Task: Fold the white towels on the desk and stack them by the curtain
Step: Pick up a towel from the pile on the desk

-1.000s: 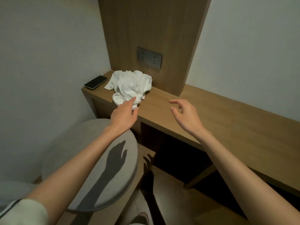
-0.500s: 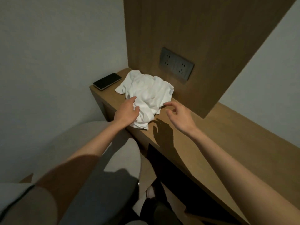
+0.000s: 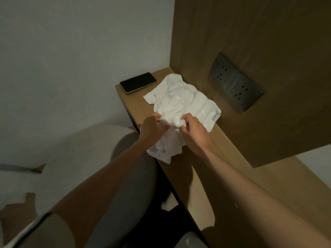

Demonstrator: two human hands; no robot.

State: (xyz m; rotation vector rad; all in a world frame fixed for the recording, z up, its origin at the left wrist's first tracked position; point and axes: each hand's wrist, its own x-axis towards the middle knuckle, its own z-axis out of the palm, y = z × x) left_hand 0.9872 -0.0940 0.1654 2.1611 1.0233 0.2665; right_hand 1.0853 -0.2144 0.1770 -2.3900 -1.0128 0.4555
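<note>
A crumpled heap of white towels (image 3: 180,102) lies at the left end of the wooden desk (image 3: 223,158), against the wood wall panel. Its near part hangs over the desk's front edge. My left hand (image 3: 149,127) grips the cloth's near left fold. My right hand (image 3: 195,130) pinches a bunched fold just beside it, fingers curled into the fabric. A small label shows on the towel's right corner. No curtain is in view.
A black phone (image 3: 138,82) lies face up at the desk's far left corner, beside the towels. A dark socket plate (image 3: 235,84) sits on the wood panel (image 3: 259,42) above the desk. A round grey chair (image 3: 100,169) stands below my left arm.
Both hands have moved in and closed on the near edge of the towel heap, pulling it toward the desk's front edge. The view has moved closer and the room looks darker.
</note>
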